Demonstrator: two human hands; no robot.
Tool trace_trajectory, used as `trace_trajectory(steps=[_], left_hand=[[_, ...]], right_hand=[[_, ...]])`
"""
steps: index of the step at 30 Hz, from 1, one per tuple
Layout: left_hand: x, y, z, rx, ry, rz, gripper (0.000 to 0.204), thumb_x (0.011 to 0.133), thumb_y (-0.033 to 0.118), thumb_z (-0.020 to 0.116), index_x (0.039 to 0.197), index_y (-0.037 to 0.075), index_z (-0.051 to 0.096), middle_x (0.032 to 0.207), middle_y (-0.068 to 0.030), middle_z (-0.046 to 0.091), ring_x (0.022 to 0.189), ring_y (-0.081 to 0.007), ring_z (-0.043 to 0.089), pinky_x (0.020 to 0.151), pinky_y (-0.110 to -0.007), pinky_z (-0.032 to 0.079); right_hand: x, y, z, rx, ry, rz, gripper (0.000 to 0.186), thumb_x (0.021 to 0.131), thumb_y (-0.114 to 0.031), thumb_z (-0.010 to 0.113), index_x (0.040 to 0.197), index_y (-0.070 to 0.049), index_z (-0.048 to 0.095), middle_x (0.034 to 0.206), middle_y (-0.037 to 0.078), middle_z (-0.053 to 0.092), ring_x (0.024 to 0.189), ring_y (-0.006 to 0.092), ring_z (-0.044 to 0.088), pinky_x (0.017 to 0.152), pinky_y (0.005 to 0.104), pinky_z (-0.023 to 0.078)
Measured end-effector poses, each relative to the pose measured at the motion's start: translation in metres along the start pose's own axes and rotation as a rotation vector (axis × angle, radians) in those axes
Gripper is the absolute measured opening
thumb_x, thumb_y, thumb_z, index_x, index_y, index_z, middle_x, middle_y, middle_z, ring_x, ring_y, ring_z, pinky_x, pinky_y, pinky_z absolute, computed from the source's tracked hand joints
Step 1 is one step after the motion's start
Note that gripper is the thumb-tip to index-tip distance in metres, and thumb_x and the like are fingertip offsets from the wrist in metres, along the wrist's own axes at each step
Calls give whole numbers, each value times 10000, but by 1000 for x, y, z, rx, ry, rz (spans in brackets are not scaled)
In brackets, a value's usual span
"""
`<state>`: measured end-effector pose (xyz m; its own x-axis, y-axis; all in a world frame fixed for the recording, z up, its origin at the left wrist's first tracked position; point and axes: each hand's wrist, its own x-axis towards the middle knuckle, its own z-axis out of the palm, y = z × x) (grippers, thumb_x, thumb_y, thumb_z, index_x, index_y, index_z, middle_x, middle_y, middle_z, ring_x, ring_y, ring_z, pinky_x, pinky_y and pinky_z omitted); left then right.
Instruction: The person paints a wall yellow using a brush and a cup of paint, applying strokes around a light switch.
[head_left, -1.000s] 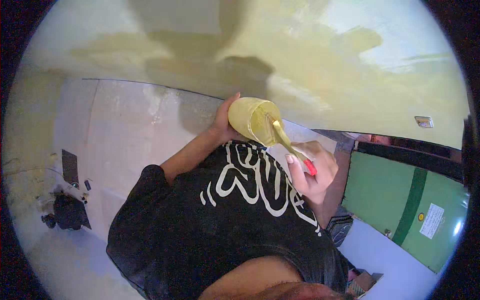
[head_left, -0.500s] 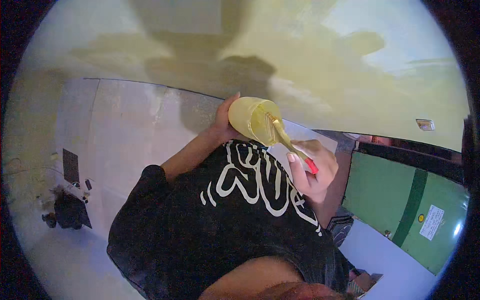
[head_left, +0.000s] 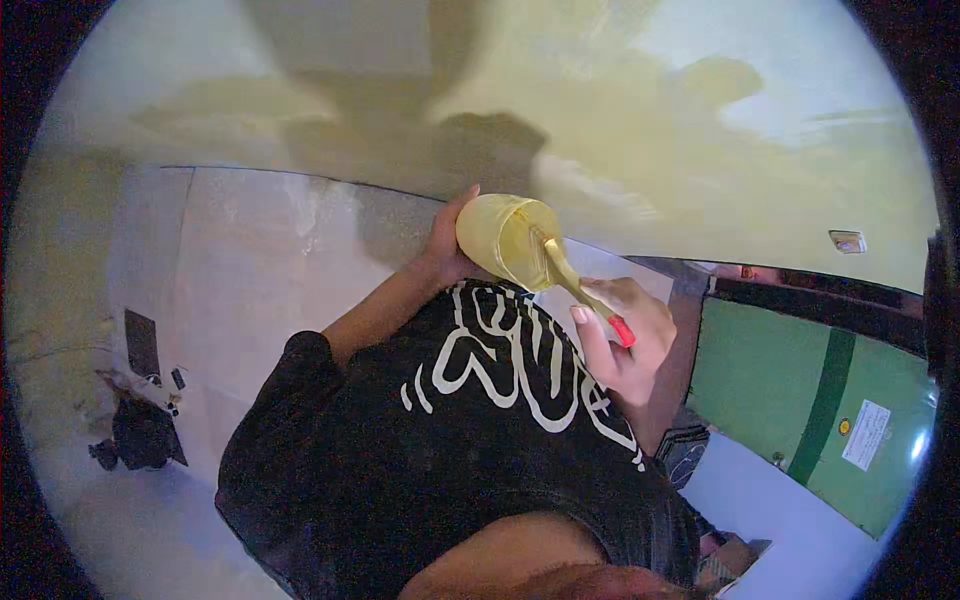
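Observation:
My left hand is wrapped round a pale yellow cup, tilted toward my right with yellow paint coating its inside. My right hand grips a yellow-smeared paintbrush with a red handle end; its head rests inside the cup's mouth. Above both hands is a wall with uneven yellow paint over pale patches and dark shadows across it. My black T-shirt with white graphics lies just below the cup.
A small switch plate sits on the painted wall at right. A green door with a label stands at right. Pale floor stretches left, with a dark bundle and a dark flat piece near the left wall.
The view has shifted very slightly against the wall and floor. My hands, the cup and the brush look almost unmoved, with the brush staying in the cup.

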<state>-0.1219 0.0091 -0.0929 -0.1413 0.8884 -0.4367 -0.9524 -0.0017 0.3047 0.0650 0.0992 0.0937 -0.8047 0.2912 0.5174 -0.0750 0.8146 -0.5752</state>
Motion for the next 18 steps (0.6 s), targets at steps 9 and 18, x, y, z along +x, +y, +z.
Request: trace_trajectory(steps=[9, 18], left_hand=[[-1, 0, 0, -6, -33, 12, 650, 944, 557, 429, 1258, 4, 564, 1240, -203, 620, 1122, -361, 617, 1000, -519, 471], [-3, -2, 1, -57, -10, -26, 637, 945, 546, 432, 1263, 9, 561, 1228, -213, 623, 1126, -361, 611, 1010, -517, 457]], right_hand=[[1, -2, 1, -3, -15, 11, 242, 763, -65, 753, 966, 36, 671, 745, 158, 650, 580, 271, 626, 526, 341, 480], [-2, -1, 2, -6, 7, -12, 242, 768, -78, 757, 957, 45, 670, 755, 168, 655, 577, 271, 626, 519, 336, 476]])
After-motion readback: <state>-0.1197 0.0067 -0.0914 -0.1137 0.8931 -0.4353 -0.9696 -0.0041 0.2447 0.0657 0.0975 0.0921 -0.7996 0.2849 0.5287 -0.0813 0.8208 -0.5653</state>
